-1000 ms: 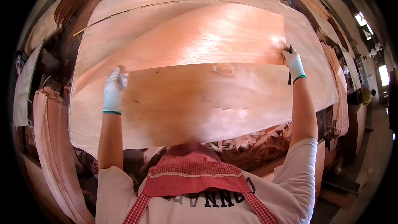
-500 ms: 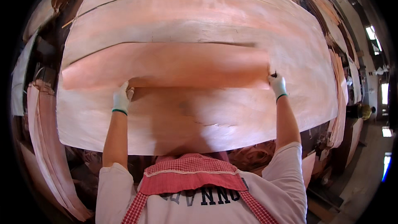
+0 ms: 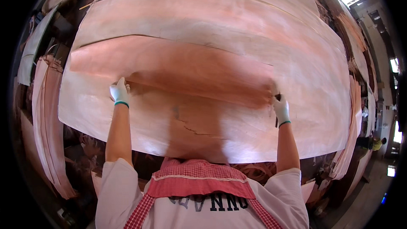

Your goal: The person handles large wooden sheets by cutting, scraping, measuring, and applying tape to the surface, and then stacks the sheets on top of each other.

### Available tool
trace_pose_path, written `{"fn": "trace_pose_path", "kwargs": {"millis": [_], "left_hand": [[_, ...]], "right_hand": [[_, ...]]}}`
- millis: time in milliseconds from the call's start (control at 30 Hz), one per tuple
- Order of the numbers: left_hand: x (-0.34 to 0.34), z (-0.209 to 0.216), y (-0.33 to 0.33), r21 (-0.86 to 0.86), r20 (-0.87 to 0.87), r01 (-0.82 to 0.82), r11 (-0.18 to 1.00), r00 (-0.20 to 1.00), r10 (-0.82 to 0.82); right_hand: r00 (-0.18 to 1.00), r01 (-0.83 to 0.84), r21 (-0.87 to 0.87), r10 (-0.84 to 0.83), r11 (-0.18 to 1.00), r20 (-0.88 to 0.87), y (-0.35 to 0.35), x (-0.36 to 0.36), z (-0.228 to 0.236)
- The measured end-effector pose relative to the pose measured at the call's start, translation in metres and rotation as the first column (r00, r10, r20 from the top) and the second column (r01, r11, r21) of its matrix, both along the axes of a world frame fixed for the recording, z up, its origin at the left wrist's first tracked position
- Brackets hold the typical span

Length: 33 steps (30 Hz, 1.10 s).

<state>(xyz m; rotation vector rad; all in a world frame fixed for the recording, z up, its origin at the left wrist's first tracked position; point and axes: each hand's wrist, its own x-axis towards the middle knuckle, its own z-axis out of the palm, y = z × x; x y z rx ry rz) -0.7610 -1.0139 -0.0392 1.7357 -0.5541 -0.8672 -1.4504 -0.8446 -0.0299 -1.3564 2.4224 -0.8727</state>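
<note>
A long reddish wood veneer strip (image 3: 169,65) lies at a slant over a wide, pale veneer sheet (image 3: 313,114). My left hand (image 3: 121,91), in a white glove with a green cuff, pinches the strip's near edge toward its left end. At the strip's right end is my right hand (image 3: 281,107), gloved the same way and closed around a dark slim tool (image 3: 277,121); its exact kind cannot be made out. Motion blurs that end of the strip, so whether the right fingers also grip the veneer is unclear. A jagged crack (image 3: 193,130) runs through the pale sheet nearer to me.
Bundles of pinkish veneer hang beside the sheet, one at the left (image 3: 48,123) and one at the right (image 3: 349,131). Scraps of veneer (image 3: 254,168) lie below its near edge. Far right, another person (image 3: 375,143) is in the aisle.
The strip's right end has swung toward me along with my right hand, so the strip now slants. My left hand has shifted slightly away and left, still on the near edge.
</note>
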Motion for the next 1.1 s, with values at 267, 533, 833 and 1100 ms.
{"fn": "trace_pose_path", "kwargs": {"millis": [267,533,833,1100], "left_hand": [[-0.236,0.065,0.053,0.365,0.823,0.746,0.557,0.021,-0.568],[-0.05,-0.007,0.001,0.228,0.954,0.199,0.953,0.151,-0.26],[0.053,-0.031,-0.035,0.076,0.926,0.314,0.946,0.33,-0.184],[0.045,-0.016,-0.046,0.118,0.897,0.285,0.951,0.381,-0.225]], "right_hand": [[0.874,-0.334,0.333,0.157,0.882,0.461,-0.058,0.188,0.082],[0.892,-0.427,0.292,0.345,0.856,0.293,-0.047,0.206,0.026],[0.478,-0.693,0.505,0.852,0.514,-0.212,-0.154,0.412,0.065],[0.538,-0.748,0.451,0.843,0.487,-0.018,-0.255,0.648,0.019]]}}
